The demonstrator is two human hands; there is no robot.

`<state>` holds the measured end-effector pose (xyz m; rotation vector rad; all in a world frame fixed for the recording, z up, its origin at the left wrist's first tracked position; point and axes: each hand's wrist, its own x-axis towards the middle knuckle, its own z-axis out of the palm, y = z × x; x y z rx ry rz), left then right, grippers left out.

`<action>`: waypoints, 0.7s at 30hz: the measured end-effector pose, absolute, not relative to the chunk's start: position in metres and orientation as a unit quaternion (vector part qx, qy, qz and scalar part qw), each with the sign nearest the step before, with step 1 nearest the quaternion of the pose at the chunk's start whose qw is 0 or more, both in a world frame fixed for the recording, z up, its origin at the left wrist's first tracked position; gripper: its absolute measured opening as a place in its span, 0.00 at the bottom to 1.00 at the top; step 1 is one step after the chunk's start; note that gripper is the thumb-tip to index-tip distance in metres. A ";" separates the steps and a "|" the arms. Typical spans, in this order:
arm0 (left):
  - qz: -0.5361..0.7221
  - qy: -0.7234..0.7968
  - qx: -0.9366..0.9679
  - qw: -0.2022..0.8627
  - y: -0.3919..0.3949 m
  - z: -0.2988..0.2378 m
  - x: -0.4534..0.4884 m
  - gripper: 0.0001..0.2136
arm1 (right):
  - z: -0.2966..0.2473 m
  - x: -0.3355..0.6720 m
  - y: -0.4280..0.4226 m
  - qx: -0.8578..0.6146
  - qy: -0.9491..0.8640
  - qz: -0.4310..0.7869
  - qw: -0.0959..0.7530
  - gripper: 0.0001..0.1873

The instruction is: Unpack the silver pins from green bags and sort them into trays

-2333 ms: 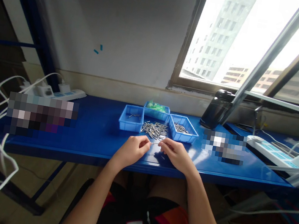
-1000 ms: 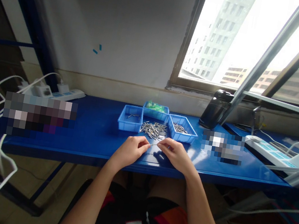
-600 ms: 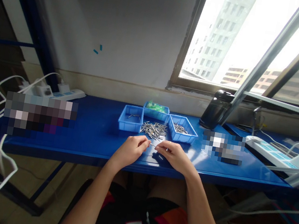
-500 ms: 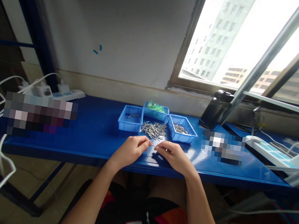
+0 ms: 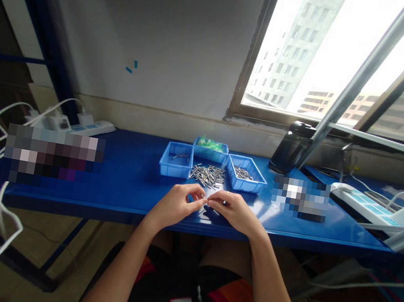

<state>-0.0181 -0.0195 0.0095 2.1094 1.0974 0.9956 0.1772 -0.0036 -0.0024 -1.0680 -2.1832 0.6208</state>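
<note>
Just in front of a loose pile of thin metal pins (image 5: 207,176), my left hand (image 5: 179,200) and my right hand (image 5: 234,210) meet at their fingertips. Both are closed in a pinch, thumb against fingers. A tiny bright bit of a thin metal pin (image 5: 202,196) shows at the left fingertips; the fingers hide most of it, and its exact kind is too small to tell. Behind my left hand stands a blue bin (image 5: 175,171) with a few pins inside. Another blue bin (image 5: 246,185), holding many pins, is behind my right hand.
A third blue bin (image 5: 209,154) at the back holds green-and-clear plastic pieces (image 5: 211,145). To the right stands a black bottle (image 5: 292,146). Power strips (image 5: 92,127) and white cables lie at both sides of the blue table (image 5: 122,178). Two patches on the table are blurred out.
My fingertips have come together; a small gap was between them before, with a thin piece showing in it. The bins and the pile have not moved.
</note>
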 end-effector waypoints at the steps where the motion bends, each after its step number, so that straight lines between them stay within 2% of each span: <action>1: 0.372 0.410 0.785 0.277 -0.020 0.010 -0.018 0.09 | -0.002 0.177 -0.004 -0.405 -0.825 0.239 0.314 0.12; 21: 0.336 0.445 0.787 0.262 -0.017 0.007 -0.016 0.13 | 0.005 0.175 -0.010 -0.410 -0.819 0.251 0.314 0.13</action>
